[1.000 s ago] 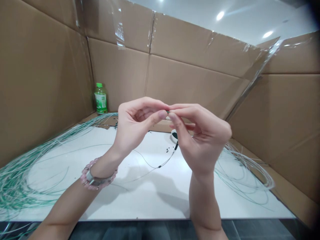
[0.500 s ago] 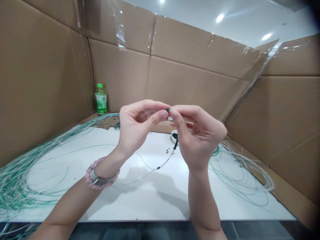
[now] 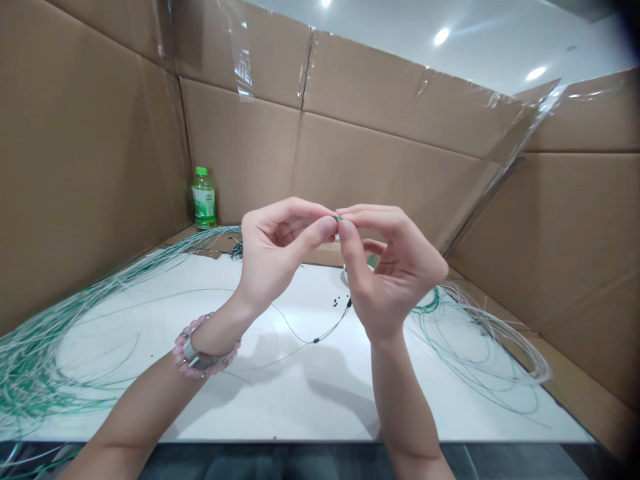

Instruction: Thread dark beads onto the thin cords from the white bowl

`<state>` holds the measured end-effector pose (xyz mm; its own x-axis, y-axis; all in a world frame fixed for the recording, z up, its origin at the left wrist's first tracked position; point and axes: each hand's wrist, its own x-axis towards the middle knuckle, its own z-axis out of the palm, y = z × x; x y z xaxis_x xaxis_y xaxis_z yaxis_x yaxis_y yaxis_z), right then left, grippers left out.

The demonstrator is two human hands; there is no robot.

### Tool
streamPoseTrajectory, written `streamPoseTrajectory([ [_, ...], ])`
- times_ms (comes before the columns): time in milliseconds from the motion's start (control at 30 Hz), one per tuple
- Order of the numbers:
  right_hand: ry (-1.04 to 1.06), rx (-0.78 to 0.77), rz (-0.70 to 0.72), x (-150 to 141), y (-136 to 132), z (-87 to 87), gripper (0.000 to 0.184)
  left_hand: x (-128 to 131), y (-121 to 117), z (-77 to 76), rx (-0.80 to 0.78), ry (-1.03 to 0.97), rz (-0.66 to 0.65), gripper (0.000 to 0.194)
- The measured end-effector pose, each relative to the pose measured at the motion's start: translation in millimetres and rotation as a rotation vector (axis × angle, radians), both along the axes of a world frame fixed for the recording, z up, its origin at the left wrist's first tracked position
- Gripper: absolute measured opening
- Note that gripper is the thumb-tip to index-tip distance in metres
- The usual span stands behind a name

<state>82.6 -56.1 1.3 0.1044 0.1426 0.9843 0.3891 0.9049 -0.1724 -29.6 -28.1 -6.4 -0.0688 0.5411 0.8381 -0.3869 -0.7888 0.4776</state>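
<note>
My left hand [image 3: 270, 257] and my right hand [image 3: 393, 270] meet fingertip to fingertip above the middle of the table. Both pinch, thumb against index finger, at a short bit of green wire [image 3: 338, 218] showing between the tips. Whether a small black piece sits on it is hidden by the fingers. Below, a thin wire with a small black piece [image 3: 316, 341] on it curves over the table towards more black pieces [image 3: 349, 303] beside my right wrist. A white bowl [image 3: 345, 272] is mostly covered by my right hand.
Bundled green and white wires [image 3: 35, 373] spread along the left side of the white table [image 3: 200, 413]. Looser wire coils [image 3: 480, 347] lie at the right. A green bottle [image 3: 204, 200] stands in the back left corner. Cardboard walls [image 3: 380, 133] enclose the table.
My right hand has shifted slightly left and turned, covering more of the bowl. Between the fingertips, a green bit shows where a darker bit was visible. My left hand has hardly moved.
</note>
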Motion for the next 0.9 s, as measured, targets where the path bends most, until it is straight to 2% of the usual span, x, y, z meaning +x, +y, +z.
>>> streamPoseTrajectory([
  [167,0.027,-0.051,0.101,-0.9,-0.9,0.5,0.011,-0.5,0.1,1.1,0.038,0.005,0.012,0.003],
  [367,0.006,-0.168,0.073,-1.6,-0.2,0.6,0.010,-1.2,4.0,0.6,0.062,-0.005,-0.005,0.003],
  [567,0.014,-0.231,0.245,-2.2,2.0,0.2,0.013,-1.6,11.0,0.9,0.164,-0.018,0.079,0.007],
  [733,0.084,-0.234,0.297,-3.1,3.3,2.3,0.014,-1.5,12.5,0.0,0.196,0.005,0.110,0.007],
  [900,0.072,-0.272,0.352,-1.6,4.8,4.2,0.012,-5.8,10.3,0.8,0.282,0.048,0.187,0.019],
])
